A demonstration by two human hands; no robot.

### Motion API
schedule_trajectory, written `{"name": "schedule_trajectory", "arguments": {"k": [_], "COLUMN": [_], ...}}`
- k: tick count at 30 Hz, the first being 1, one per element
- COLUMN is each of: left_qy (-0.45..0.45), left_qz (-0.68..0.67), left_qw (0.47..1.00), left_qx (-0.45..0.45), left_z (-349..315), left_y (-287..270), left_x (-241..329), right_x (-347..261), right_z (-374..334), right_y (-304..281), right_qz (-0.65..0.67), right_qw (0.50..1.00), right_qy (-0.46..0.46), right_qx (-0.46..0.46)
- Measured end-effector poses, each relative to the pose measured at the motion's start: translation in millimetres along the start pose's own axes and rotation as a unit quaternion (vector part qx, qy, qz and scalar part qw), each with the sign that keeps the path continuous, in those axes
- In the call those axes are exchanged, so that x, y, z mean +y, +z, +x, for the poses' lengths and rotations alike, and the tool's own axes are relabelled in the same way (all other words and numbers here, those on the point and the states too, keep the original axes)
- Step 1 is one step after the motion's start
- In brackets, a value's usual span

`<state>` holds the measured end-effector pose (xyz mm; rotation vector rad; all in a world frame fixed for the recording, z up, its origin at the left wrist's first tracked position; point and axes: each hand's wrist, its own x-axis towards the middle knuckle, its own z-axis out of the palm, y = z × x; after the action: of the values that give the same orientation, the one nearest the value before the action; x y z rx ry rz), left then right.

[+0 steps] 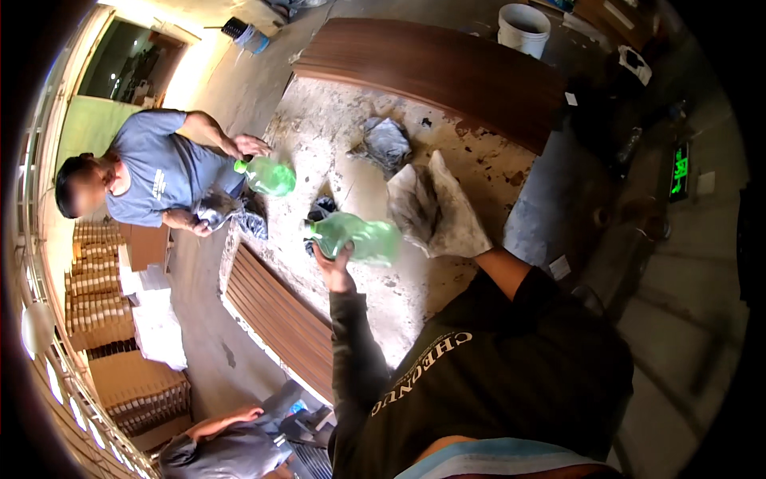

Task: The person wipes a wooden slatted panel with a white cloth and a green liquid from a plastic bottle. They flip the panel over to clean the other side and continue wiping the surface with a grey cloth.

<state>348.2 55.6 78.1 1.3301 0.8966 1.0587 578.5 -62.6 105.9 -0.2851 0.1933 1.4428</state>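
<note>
My left hand (pixel 337 267) is closed around a translucent green plastic bottle (pixel 363 238), tilted on its side with its neck toward the left. At the end of my right arm is a stained whitish rag (pixel 456 215); it covers the hand, so the fingers are hidden. The rag hangs close to the bottle's base, above a worn, paint-spattered work table (pixel 319 112). Beyond it lies a crumpled grey cloth (pixel 385 145). A dark bundle (pixel 322 207) sits partly behind the bottle's neck.
Across the table, a person in a grey shirt (pixel 155 172) has a hand by another green bottle (pixel 270 176) and holds a dark cloth (pixel 217 209). Brown panels (pixel 423 68) span the far side; ribbed brown boards (pixel 275 315) lie nearer. A white bucket (pixel 523 32) stands behind. Another person (pixel 227 447) is lower left.
</note>
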Motion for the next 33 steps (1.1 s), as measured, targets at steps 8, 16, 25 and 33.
{"name": "schedule_trajectory", "arguments": {"k": [8, 16, 25, 33], "left_qy": [-0.243, -0.384, -0.447, -0.405], "left_qz": [-0.070, -0.108, -0.107, -0.061], "left_qw": [0.958, 0.903, 0.876, 0.902], "left_qx": [-0.131, -0.162, -0.143, -0.139], "left_z": [-72.2, -88.4, -77.6, -65.5], "left_y": [14.9, -32.2, -5.4, 19.0], "left_x": [21.1, -32.3, -4.7, 14.1], "right_x": [55.1, 86.4, 80.0, 67.7], "right_z": [56.7, 79.8, 84.8, 79.9], "right_y": [-15.4, -16.1, -20.9, -27.1], "right_qz": [-0.019, -0.005, 0.026, 0.035], "right_qw": [0.995, 0.993, 0.996, 0.998], "right_qy": [0.095, 0.122, 0.085, 0.057], "right_qx": [0.000, -0.001, 0.004, 0.005]}}
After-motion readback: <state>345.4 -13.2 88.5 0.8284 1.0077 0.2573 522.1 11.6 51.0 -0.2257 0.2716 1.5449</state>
